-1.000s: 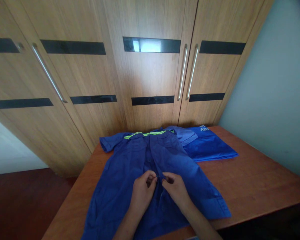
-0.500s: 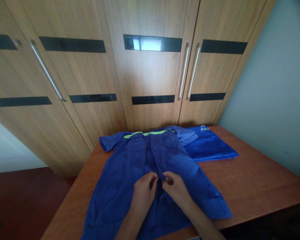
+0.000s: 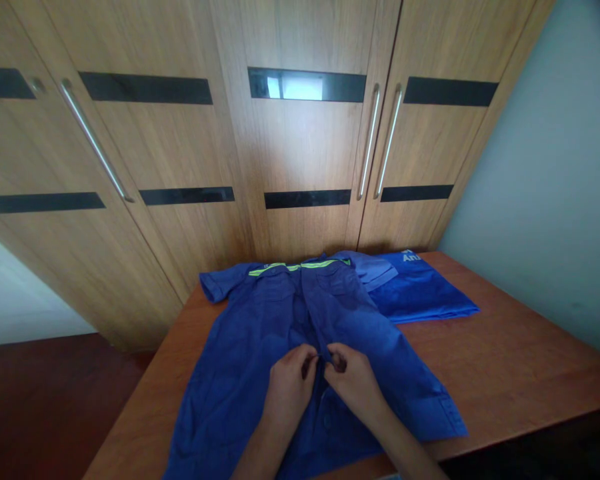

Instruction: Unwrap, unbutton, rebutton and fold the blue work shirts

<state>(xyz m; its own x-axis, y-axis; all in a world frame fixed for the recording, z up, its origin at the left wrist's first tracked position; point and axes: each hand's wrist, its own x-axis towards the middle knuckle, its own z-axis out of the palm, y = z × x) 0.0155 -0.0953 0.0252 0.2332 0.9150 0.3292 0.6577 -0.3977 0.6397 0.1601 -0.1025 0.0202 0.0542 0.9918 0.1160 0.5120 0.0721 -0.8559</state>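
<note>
Left grip (image 3: 291,381) and right grip (image 3: 354,379): both pinching the front opening of the navy shirt (image 3: 247,350), fingertips almost meeting. Shirt is spread flat under them, matte cloth creased lengthwise. Round button (image 3: 327,421) just nearer than the grip. Farther out: lime strip (image 3: 324,265) across the chest, tubular short sleeves. Beyond right grip: folded smooth blue packet (image 3: 425,293), white lettering. Reddish wood-grain worktop (image 3: 510,360) under everything.
</note>
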